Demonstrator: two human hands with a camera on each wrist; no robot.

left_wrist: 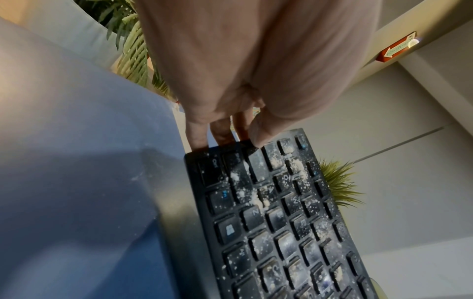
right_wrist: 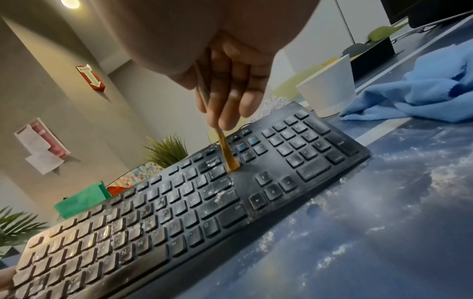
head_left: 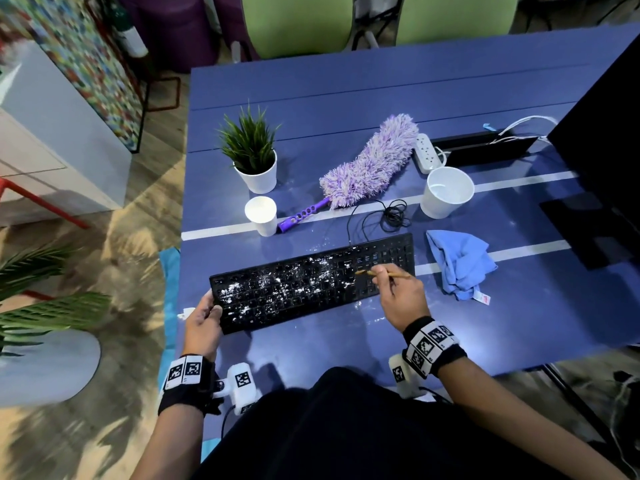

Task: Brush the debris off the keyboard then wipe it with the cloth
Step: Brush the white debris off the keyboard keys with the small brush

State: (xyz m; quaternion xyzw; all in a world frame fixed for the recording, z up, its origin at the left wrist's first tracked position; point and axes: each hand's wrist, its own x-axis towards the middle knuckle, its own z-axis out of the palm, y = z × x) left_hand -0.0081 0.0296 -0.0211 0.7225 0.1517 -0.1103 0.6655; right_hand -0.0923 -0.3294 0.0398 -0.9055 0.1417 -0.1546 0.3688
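Keyboard [head_left: 311, 282]: black plastic, matt keys, dusted with pale powdery crumbs. Brush [right_wrist: 225, 149]: slim wooden handle, tan bristles. Cloth [head_left: 457, 261]: soft blue fabric, crumpled. Duster [head_left: 370, 161]: fluffy purple-white fibres, glossy purple plastic handle. Cups [head_left: 446, 192]: white paper, matt. Table [head_left: 381, 81]: smooth blue, slightly glossy.

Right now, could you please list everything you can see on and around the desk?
keyboard: one, black, near edge of desk, dusted with white debris
brush: one, thin, tan, bristles on the keyboard
cloth: one, blue, crumpled right of keyboard
duster: one, purple, behind keyboard
cups: two, white, far side
potted plant: one, green in white pot
power strip: one, white
desk: one, blue
left hand: grips keyboard's left end
right hand: pinches the brush
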